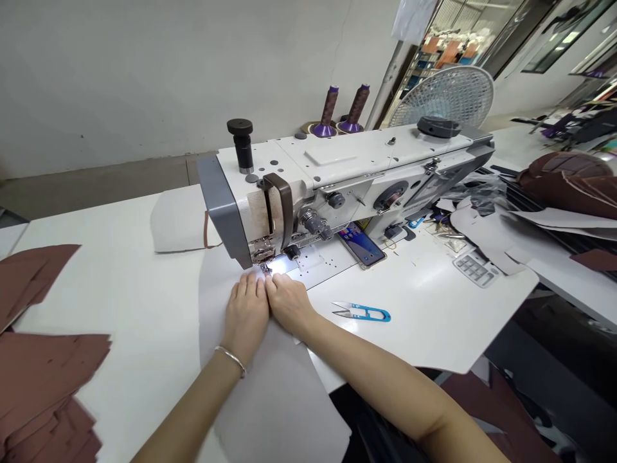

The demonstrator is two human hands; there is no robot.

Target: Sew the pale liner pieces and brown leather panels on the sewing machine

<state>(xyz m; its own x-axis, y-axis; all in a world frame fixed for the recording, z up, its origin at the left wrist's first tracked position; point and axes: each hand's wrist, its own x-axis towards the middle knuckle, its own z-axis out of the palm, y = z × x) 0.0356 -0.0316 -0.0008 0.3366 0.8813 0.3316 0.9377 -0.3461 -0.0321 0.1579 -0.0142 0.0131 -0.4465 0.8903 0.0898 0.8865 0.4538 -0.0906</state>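
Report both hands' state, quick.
Left hand: open, palm down on the sheet.
Right hand: partly curled on the sheet; whether it pinches it cannot be told.

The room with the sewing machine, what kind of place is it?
Probably a sewing workshop: there's an industrial sewing machine, two brown thread cones and piles of cut reddish-brown pieces.

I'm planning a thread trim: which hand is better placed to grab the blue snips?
Probably the right hand: the blue snips lie on its side; the left hand is farther away.
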